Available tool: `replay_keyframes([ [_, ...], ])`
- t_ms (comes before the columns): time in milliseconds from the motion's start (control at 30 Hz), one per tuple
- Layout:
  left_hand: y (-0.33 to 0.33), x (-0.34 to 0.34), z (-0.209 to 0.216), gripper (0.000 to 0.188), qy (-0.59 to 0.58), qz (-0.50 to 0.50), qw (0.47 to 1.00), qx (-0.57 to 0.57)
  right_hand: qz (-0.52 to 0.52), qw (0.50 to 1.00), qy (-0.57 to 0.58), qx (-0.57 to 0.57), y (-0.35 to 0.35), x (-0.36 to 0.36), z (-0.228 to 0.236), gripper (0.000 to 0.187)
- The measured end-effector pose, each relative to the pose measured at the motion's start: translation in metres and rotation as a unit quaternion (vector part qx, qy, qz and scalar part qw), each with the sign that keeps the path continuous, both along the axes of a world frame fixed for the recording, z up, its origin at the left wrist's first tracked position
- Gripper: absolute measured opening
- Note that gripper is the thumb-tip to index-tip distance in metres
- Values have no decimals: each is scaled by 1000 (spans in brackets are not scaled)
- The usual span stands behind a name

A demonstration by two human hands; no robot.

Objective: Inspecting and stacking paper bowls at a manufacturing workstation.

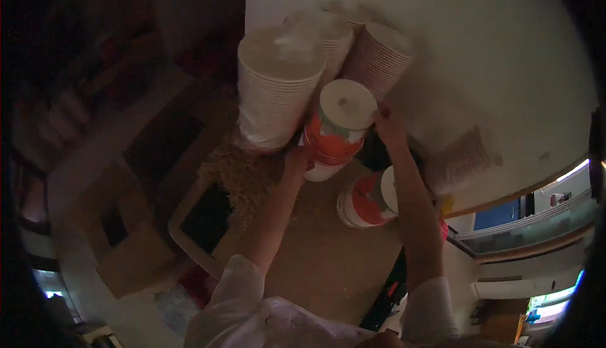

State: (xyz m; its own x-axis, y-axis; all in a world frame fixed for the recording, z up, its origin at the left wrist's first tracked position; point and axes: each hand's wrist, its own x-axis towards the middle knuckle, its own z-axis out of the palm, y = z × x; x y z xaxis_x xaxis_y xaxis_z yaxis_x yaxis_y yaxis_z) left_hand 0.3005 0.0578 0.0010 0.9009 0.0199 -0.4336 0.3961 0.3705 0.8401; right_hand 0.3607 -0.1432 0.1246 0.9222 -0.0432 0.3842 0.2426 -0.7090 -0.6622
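Observation:
Between my two hands is an orange-and-white paper bucket (334, 141) with a round, pale end (347, 104) turned up toward me and a small dark mark at its middle. Layered rims show low on it, so it may be several nested together. My left hand (298, 160) has its fingers closed on the lower left side. At the upper right edge of the pale end, the fingers of my right hand (389, 124) pinch the rim. A similar orange-and-white bucket (366, 203) rests below, partly hidden behind my right forearm.
Tall stacks of white nested tubs (281, 89) in clear wrap stand just beyond, beside a browner stack (377, 60). Another stack (464, 158) leans at the right. Shredded straw-like filler (243, 180) lies at left, near cardboard boxes (129, 228). The picture is dim.

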Motion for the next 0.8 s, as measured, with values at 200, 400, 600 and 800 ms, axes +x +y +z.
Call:
replay_keyframes([
  [200, 2, -37, 56, 12, -246, 108, 958, -100, -45, 998, -25, 48, 26, -110, 98, 29],
  [400, 49, -146, 159, 29, -151, -297, 910, 248, 23, 952, 65, 298, -28, -267, 6, 29],
  [600, 25, -236, 23, 12, -449, -484, 653, 371, -49, 857, 240, 453, -63, -377, -100, 25],
  [800, -14, -290, -22, 11, -513, -544, 480, 459, -96, 897, 304, 307, -45, -416, -159, 26],
])
